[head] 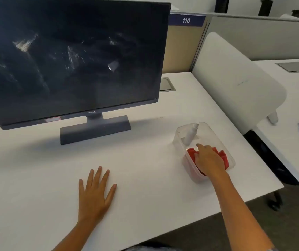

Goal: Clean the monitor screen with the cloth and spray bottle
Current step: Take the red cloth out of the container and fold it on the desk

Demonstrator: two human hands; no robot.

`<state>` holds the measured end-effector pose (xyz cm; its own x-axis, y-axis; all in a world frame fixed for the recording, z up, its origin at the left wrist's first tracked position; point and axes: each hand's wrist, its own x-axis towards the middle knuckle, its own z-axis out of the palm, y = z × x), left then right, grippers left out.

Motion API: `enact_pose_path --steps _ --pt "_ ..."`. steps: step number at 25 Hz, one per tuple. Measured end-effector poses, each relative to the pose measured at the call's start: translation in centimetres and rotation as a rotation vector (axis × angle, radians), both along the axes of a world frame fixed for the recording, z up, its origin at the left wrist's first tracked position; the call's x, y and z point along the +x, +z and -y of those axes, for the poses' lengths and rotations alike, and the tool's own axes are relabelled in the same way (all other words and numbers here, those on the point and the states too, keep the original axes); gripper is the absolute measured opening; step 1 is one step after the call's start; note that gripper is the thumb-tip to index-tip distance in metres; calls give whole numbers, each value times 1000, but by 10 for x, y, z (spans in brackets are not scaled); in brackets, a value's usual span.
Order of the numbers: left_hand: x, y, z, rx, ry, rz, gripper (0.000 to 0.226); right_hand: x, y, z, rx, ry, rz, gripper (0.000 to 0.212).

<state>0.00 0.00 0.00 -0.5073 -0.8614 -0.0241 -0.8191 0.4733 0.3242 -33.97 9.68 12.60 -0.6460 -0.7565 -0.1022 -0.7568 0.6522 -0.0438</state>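
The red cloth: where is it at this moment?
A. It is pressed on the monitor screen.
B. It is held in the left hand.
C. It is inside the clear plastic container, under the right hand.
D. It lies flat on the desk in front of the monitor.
C. The red cloth sits in the clear container beside the spray bottle, with the right hand reaching onto it; the left hand lies flat on the desk.

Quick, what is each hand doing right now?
Left hand: open, flat on the desk, holding nothing.
Right hand: in the clear box, on the red cloth; grip cannot be told.
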Motion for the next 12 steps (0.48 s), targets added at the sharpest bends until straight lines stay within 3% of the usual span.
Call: enact_pose_path --steps 1,3,9,12 --pt "1 1 0 -10 8 0 70 -6 -1 -1 144 -39 83 40" --pt "1 -1 0 -59 13 17 69 -14 -6 -4 236 -68 195 38" --pt "2 -3 -3 -67 20 40 69 -24 -2 -2 112 -72 257 27" --pt "2 -3 -3 -62 24 35 68 -23 27 -7 -123 -135 278 24"
